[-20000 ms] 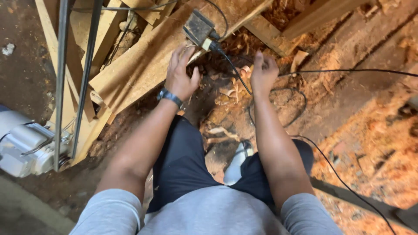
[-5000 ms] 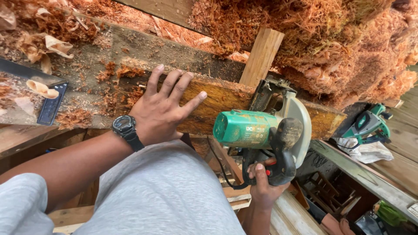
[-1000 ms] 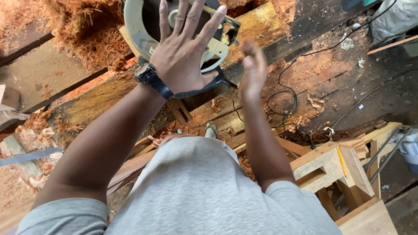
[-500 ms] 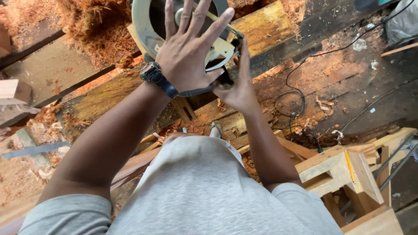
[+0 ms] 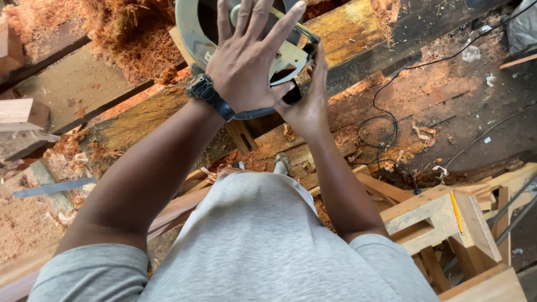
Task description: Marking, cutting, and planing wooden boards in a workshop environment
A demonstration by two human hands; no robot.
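Note:
A circular saw (image 5: 193, 31) with a pale metal guard and base lies turned up on a long, rough wooden beam (image 5: 347, 33) at the top of the view. My left hand (image 5: 251, 61), with a dark wristwatch (image 5: 206, 94) on it, lies flat on the saw with its fingers spread wide. My right hand (image 5: 307, 103) is just to the right. Its fingers curl over the edge of the saw's base, and a black part of the saw sits against the palm. Both hands hide most of the blade area.
A heap of reddish wood shavings (image 5: 128, 33) lies at the top left. A black cable (image 5: 386, 123) loops over the dirty floor on the right. A wooden stool (image 5: 436, 215) with a yellow pencil (image 5: 456, 212) stands at the lower right. A wood block (image 5: 22, 112) sits at the left.
My right hand, raised and open one second ago, has come down and closed on the saw's edge. My left hand has stayed spread on the saw.

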